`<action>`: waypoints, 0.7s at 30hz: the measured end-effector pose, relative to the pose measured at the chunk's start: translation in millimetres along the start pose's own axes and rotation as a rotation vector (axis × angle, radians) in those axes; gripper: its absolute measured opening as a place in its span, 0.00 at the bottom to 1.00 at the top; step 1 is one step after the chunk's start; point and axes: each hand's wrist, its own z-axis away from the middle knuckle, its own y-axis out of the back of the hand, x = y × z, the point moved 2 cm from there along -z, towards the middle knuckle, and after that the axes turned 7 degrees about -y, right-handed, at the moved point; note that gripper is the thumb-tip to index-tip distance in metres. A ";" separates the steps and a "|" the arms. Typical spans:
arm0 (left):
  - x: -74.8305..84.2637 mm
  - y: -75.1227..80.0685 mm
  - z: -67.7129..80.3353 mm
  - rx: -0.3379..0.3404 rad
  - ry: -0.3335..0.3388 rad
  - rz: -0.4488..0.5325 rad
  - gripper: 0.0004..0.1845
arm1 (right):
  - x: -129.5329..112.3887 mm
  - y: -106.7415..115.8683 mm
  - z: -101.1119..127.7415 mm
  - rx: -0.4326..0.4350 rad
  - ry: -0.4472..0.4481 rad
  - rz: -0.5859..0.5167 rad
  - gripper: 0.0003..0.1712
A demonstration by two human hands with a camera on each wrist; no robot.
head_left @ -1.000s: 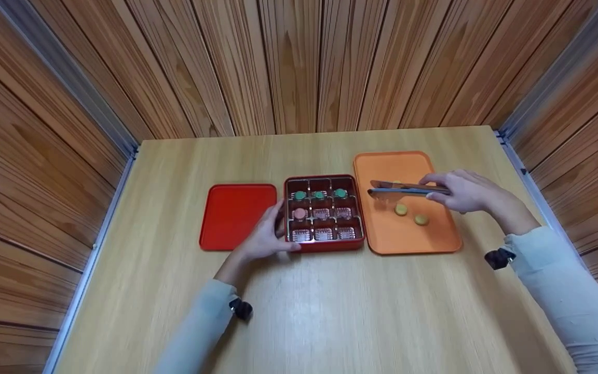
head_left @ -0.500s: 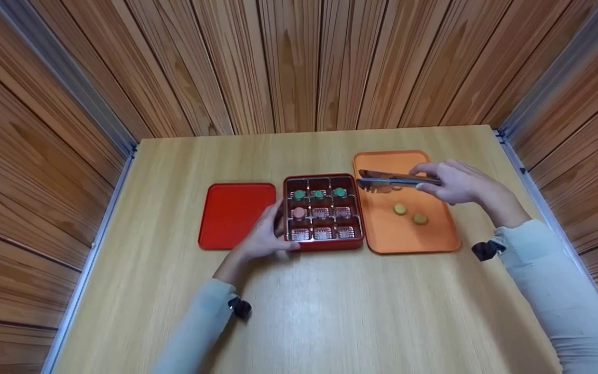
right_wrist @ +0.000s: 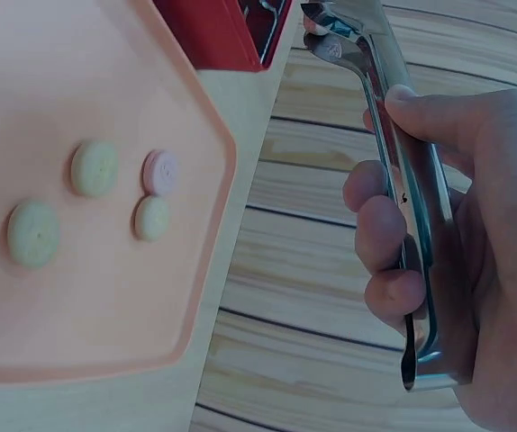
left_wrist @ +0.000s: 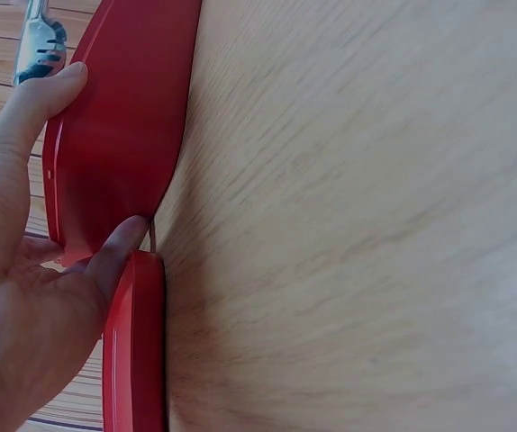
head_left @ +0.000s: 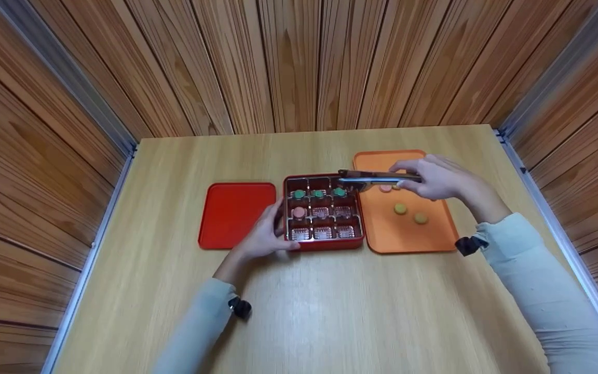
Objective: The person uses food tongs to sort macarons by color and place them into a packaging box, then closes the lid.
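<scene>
My left hand (head_left: 265, 236) grips the near left corner of a red sectioned box (head_left: 325, 246), thumb at the front, fingers along its left side. Green macarons (head_left: 299, 194) fill the back row of the box's clear insert. One pink macaron (head_left: 299, 212) lies in the left compartment of the middle row. My right hand (head_left: 434, 177) holds metal tongs (head_left: 379, 177), with their tips over the box's back right corner. In the right wrist view a pinkish patch shows at the tips; what it is stays unclear. Yellow macarons (head_left: 400, 209) and a pink one (head_left: 385, 188) lie on the orange tray (head_left: 413, 241).
A red lid-like tray (head_left: 236, 215) lies left of the box, close to my left fingers. The orange tray stands right beside the box. Wood-panelled walls (head_left: 294, 67) rise behind the table (head_left: 299, 311) and at both sides.
My right hand has carried the tongs leftward from above the orange tray to the box's back right corner. The pink macaron on the tray has come into view. My left hand stays put.
</scene>
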 end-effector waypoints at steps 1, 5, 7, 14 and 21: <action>-0.2 -0.1 -0.1 -0.001 0.000 0.003 0.69 | -2.1 -0.8 -1.4 0.002 0.008 0.005 0.21; 0.3 0.5 -0.3 0.002 -0.005 -0.001 0.69 | -11.2 -4.3 -6.4 0.004 0.035 0.009 0.22; 0.8 1.0 -0.4 0.004 -0.011 -0.007 0.69 | -16.3 -5.9 -8.4 0.004 0.046 0.014 0.22; -0.5 0.9 -0.5 0.000 -0.023 -0.013 0.69 | -33.1 -11.9 -14.1 -0.024 0.077 0.033 0.21; 0.5 1.8 0.9 0.004 -0.034 -0.031 0.71 | -46.9 -19.8 -22.5 -0.069 0.090 0.058 0.22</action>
